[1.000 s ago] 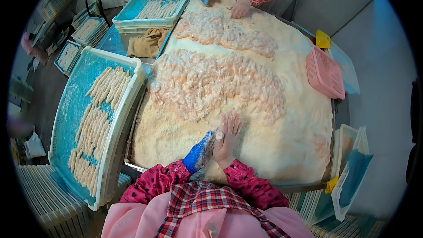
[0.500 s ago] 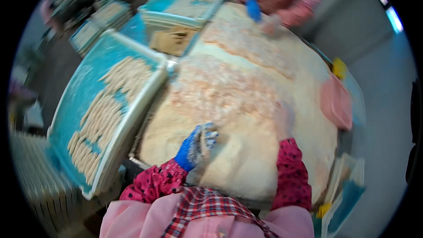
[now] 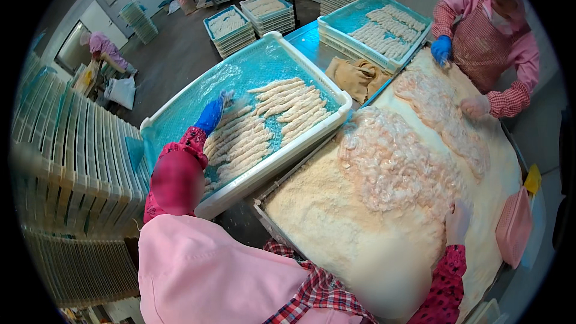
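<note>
My left hand [image 3: 211,114], in a blue glove dusted with flour, reaches over the large tray [image 3: 157,121] lined with teal mesh. It is at the end of the rows of flour-coated strips [image 3: 246,147]; its fingertips are smeared, and whether they hold a strip is unclear. At the near right edge of a heap of wet, pale pink raw meat strips [image 3: 399,165] is my right hand [image 3: 458,222], in a pale glove, touching the heap. Its fingertips are partly hidden. Pale flour [image 3: 324,204] covers the worktable around the heap.
Across the table a co-worker in a blue glove [image 3: 441,49] works at a second raw heap [image 3: 441,108]. Another filled tray [image 3: 360,9] and brown cloth [image 3: 357,78] lie beyond mine. A pink basket [image 3: 514,225] hangs at the right edge; stacked trays [image 3: 78,150] rise at left.
My left hand has moved from above the flour, where it held a coated strip, to the tray on the left. My right hand stays by the raw heap. The view has turned left.
</note>
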Tool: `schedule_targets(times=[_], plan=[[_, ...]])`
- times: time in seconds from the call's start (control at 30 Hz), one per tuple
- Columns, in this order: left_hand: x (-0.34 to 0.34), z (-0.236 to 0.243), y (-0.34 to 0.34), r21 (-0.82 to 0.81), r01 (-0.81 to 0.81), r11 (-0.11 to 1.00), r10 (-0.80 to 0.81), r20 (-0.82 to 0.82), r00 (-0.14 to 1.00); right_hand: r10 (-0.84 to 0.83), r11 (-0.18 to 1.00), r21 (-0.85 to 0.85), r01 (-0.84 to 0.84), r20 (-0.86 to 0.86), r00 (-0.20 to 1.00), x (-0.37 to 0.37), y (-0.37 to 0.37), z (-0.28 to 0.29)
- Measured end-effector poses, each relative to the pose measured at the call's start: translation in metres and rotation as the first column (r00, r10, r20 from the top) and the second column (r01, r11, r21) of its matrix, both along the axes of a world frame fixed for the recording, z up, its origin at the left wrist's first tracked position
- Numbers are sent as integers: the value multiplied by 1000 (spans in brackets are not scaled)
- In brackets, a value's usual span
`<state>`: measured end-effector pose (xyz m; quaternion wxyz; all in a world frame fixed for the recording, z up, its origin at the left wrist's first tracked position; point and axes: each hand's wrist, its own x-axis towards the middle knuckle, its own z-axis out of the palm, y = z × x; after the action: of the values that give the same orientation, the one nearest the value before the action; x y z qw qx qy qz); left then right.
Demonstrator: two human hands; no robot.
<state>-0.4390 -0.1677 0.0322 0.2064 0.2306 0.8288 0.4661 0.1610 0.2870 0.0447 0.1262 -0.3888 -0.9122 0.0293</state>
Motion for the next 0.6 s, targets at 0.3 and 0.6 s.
schedule_targets(times=[0.3, 0.6], plan=[[9, 48, -17, -65, 125, 990, -95, 356, 930, -303, 914, -389, 115, -466, 831, 34, 0, 24], [102, 37, -15, 300, 62, 952, -28, -116, 993, 373, 809, -396, -435, -226, 900, 5, -153, 31]])
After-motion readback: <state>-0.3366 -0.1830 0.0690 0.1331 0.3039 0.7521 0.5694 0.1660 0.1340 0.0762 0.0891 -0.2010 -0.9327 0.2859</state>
